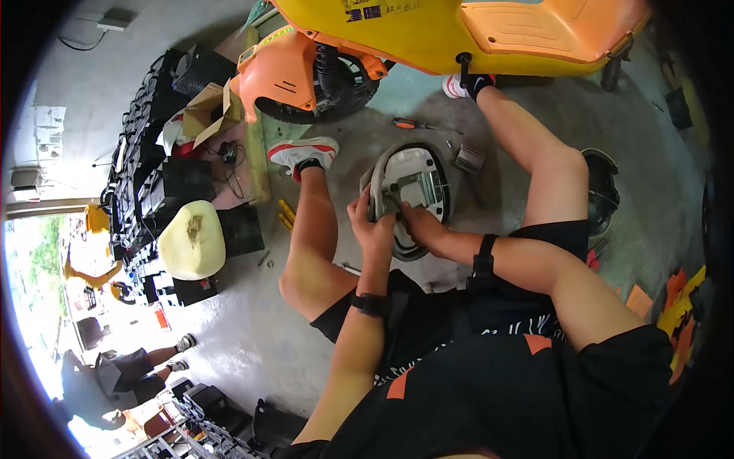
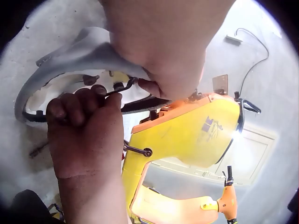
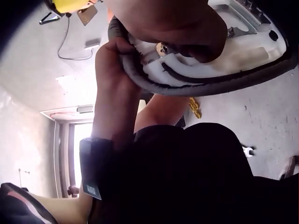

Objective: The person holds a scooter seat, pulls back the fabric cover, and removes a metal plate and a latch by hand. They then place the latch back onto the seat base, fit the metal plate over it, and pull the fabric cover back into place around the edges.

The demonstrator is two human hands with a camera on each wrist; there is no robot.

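A scooter seat (image 1: 417, 180) lies upside down between the person's legs, its white plastic base (image 3: 243, 58) facing up inside a grey cover rim (image 3: 187, 87). The left hand (image 1: 372, 218) grips the rim on its left side, with the thumb over the inner edge. Inside the near end of the base, the right hand (image 1: 424, 228) has its fingers curled. In the left wrist view the right hand (image 2: 84, 112) pinches a thin dark strip (image 2: 127, 87) between thumb and fingers, close to the left thumb. The right hand's fingertips are partly hidden in the right wrist view.
An orange-handled screwdriver (image 1: 409, 124) and a small metal box (image 1: 469, 158) lie beyond the seat. The yellow scooter (image 1: 428, 34) stands ahead. A pale foam pad (image 1: 193, 241) sits among black items at left. At right is a black bowl-shaped thing (image 1: 602, 191). Another person (image 1: 115, 382) is at lower left.
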